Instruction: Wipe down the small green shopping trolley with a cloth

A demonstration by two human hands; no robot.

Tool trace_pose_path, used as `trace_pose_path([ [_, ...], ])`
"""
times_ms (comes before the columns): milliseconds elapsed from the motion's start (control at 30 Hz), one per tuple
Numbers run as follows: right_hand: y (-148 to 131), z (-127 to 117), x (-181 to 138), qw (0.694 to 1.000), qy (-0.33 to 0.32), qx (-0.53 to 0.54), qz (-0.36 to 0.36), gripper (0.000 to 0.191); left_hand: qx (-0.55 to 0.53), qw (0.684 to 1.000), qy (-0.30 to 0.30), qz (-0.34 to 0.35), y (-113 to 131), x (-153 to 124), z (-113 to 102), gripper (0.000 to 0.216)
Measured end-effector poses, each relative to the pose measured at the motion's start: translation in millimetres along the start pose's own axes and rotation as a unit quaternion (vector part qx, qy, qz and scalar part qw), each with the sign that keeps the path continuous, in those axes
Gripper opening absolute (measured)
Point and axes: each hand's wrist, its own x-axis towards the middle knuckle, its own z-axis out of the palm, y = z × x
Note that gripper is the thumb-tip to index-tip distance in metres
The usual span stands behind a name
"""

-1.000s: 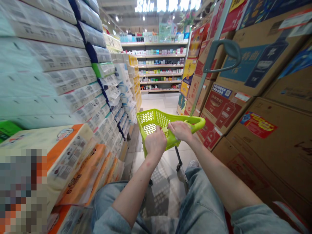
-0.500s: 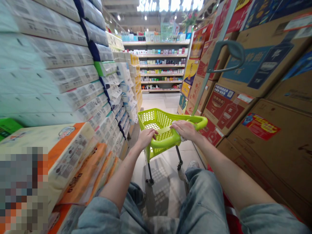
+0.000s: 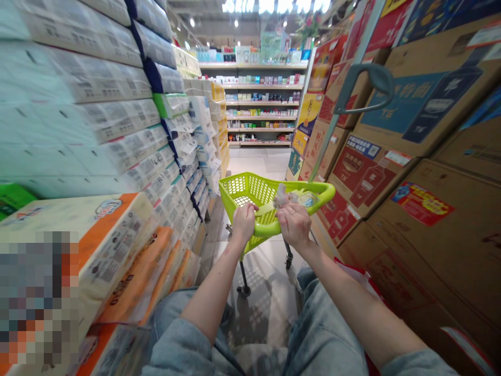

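Observation:
A lime-green wheeled shopping basket (image 3: 270, 228) stands on black legs with castors in front of me, its lattice walls tapering towards a looped handle on the right. My left hand (image 3: 244, 223) is closed at the near-left rim, fingers curled over it. My right hand (image 3: 295, 224) is closed around a crumpled, whitish wad (image 3: 281, 197), perhaps tissue or thin plastic, which sticks up above the fingers. That hand is at the near rim beside the handle. A clear patch with a pale label (image 3: 308, 198) shows just behind it; whether it belongs to the wad I cannot tell.
Stacked wrapped paper packs (image 3: 117, 120) wall the left side, with orange packs (image 3: 133, 282) close by. Cardboard cartons (image 3: 415, 193) rise on the right, a grey handle on a pole (image 3: 364, 89) before them. Product shelves (image 3: 262, 107) stand beyond the tiled floor (image 3: 266, 163).
My right hand has turned and drawn back slightly, bringing the crumpled wad from under the palm to above the fingers. My left hand has curled into a tighter grip.

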Motion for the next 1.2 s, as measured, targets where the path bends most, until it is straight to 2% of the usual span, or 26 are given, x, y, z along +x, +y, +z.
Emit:
trace_pose_path([
  [200,12.3,-17.2,24.7,0.988,-0.140,0.007,-0.071,0.037,0.051,0.999,-0.008,-0.008,20.7,-11.7,3.2,0.029],
  [333,21.8,-19.9,33.8,0.977,-0.204,0.013,-0.062,0.039,0.090,0.996,-0.010,-0.017,29.1,-14.2,13.0,0.031],
  [433,21.5,-15.8,28.2,0.982,-0.185,0.039,-0.013,0.041,0.113,0.993,-0.019,-0.012,28.9,-11.4,19.0,0.031],
  [533,14.1,-12.0,17.5,0.986,-0.122,0.107,0.046,0.043,0.129,0.991,-0.016,-0.011,26.5,-8.1,20.4,0.033],
  [633,4.9,-13.5,8.4,0.975,-0.068,0.198,0.077,0.042,0.136,0.991,-0.003,-0.015,23.6,-5.9,19.2,0.033],
  [700,1.1,-18.3,4.2,0.966,-0.068,0.238,0.077,0.040,0.133,0.991,0.003,-0.017,21.6,-4.5,18.4,0.033],
  [767,1.0,-24.3,0.7,0.961,-0.094,0.253,0.065,0.040,0.128,0.992,0.004,-0.015,19.6,-2.6,18.5,0.033],
  [867,8.5,-29.7,-4.4,0.966,-0.128,0.223,0.023,0.045,0.121,0.993,0.004,-0.009,17.4,0.6,20.1,0.033],
  [967,22.9,-27.4,-9.3,0.979,-0.143,0.142,-0.035,0.050,0.121,0.993,0.000,0.001,14.7,2.1,20.6,0.032],
  [1067,39.4,-20.5,-13.3,0.986,-0.141,0.065,-0.060,0.044,0.110,0.992,-0.029,0.050,9.6,0.6,17.6,0.032],
  [1200,52.0,-12.3,-17.2,0.990,-0.124,0.022,-0.065,0.044,0.086,0.988,-0.055,0.118,0.1,-3.0,15.3,0.031],
])
